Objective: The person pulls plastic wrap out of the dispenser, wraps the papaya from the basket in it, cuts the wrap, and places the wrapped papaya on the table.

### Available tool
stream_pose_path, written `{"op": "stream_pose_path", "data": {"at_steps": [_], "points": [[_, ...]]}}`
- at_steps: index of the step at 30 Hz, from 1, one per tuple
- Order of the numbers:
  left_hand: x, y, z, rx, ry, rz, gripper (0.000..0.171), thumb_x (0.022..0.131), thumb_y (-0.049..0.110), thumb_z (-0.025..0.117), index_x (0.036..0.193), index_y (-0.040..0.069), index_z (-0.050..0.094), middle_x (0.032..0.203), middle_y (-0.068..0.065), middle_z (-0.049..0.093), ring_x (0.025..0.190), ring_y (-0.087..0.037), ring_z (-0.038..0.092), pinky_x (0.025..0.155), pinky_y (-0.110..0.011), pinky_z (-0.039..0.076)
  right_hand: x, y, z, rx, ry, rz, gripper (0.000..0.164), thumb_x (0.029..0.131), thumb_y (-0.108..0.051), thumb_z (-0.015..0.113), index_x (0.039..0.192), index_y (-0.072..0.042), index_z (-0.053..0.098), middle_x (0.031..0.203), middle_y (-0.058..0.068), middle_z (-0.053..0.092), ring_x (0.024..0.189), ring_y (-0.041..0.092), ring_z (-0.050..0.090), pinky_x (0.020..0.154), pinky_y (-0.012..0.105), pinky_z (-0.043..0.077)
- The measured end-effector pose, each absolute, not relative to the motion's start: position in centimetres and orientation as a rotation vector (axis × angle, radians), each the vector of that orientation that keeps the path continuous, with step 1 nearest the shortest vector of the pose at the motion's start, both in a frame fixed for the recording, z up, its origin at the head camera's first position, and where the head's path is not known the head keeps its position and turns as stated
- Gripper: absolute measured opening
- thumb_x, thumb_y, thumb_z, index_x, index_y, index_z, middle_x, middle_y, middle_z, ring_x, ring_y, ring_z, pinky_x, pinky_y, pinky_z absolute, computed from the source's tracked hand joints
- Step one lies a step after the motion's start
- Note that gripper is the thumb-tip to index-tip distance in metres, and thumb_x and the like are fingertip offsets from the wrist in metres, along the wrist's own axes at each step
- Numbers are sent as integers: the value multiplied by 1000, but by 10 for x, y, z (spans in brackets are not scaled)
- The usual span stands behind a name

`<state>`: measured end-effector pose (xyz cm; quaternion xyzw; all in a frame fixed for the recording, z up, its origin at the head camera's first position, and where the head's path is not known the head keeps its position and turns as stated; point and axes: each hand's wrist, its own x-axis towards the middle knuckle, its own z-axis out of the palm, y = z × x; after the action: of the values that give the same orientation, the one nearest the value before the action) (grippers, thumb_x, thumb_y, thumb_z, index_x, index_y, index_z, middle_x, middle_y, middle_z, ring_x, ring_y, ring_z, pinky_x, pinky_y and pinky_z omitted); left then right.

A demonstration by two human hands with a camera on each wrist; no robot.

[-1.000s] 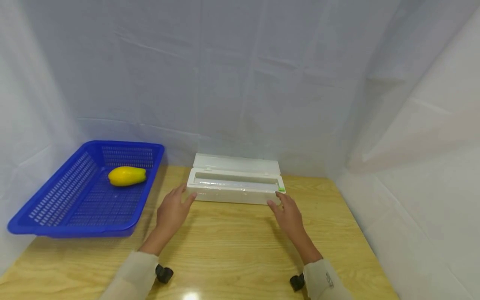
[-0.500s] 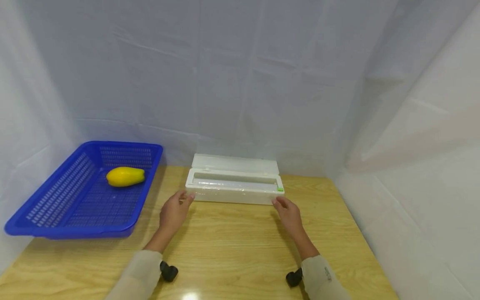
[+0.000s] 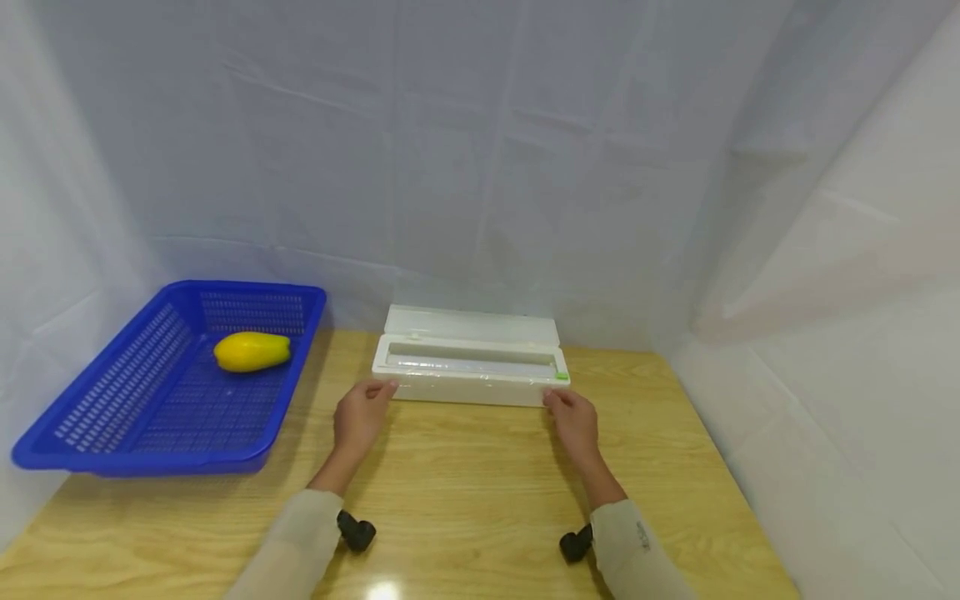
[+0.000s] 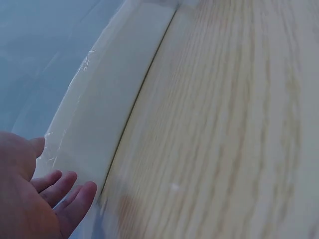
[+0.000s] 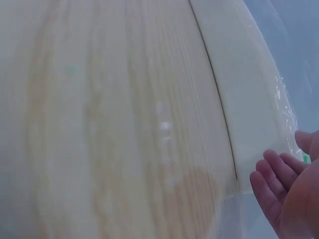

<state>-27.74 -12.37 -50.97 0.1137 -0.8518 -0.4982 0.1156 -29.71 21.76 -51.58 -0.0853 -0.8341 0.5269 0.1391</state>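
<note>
A long white cling film dispenser stands on the wooden table, its lid raised at the back. Inside lies the film roll, and a green slider sits at the right end. Clear cling film hangs over the front, wrinkled along its upper edge in both wrist views. At the front left corner my left hand pinches the film between thumb and fingers. My right hand pinches it at the front right corner, its other fingers curved near the box's end.
To the left is a blue plastic basket with slotted walls, holding a yellow papaya. White sheeting hangs behind the table and on both sides.
Both hands have drawn their fingers and thumbs together at the dispenser's front corners. The left hand has shifted slightly right. Dispenser, basket and papaya stay in place.
</note>
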Motion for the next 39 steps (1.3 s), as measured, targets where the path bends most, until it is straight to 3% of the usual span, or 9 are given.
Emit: {"op": "stream_pose_path", "data": {"at_steps": [8,13,18,24,34,39], "points": [[-286,-118,-513,378,-2372,-1542,39,97,40,66,109,3,74,102,-17,75,79,-27,68,72,-33,53,-298,212,-514,-320,-2309,1644,34,96,-38,68,98,-4,74,87,8,73,87,33,71,67,26,54],[-291,-113,-511,405,-2128,-1918,29,95,24,71,108,-3,72,95,-18,74,73,-23,69,61,-28,61,-300,210,-512,-314,-2197,1774,30,97,-30,68,95,0,71,79,6,69,74,25,69,65,29,58],[-294,-111,-507,426,-1989,-2075,26,92,13,73,106,-9,69,85,-10,72,69,-19,67,63,-31,62,-300,208,-509,-273,-2094,1886,26,97,-21,68,96,5,68,77,5,65,66,14,66,65,29,60],[-295,-112,-508,437,-1922,-2173,26,92,6,71,110,-11,65,76,4,66,69,-15,65,64,-27,62,-299,208,-504,-300,-2005,1988,24,96,-18,69,98,6,69,82,4,69,66,13,69,72,32,62],[-292,-113,-505,440,-1929,-2204,27,91,3,71,113,-10,65,74,8,66,71,-14,64,64,-26,61,-295,198,-494,-403,-1666,2360,12,96,0,62,105,8,62,79,4,74,70,10,73,70,24,61],[-289,-116,-501,433,-1952,-2203,28,91,3,70,115,-11,66,76,8,65,73,-14,63,67,-30,62,-295,199,-497,-454,-1643,2462,20,97,2,60,116,8,57,81,1,74,72,9,72,72,23,61]]}}
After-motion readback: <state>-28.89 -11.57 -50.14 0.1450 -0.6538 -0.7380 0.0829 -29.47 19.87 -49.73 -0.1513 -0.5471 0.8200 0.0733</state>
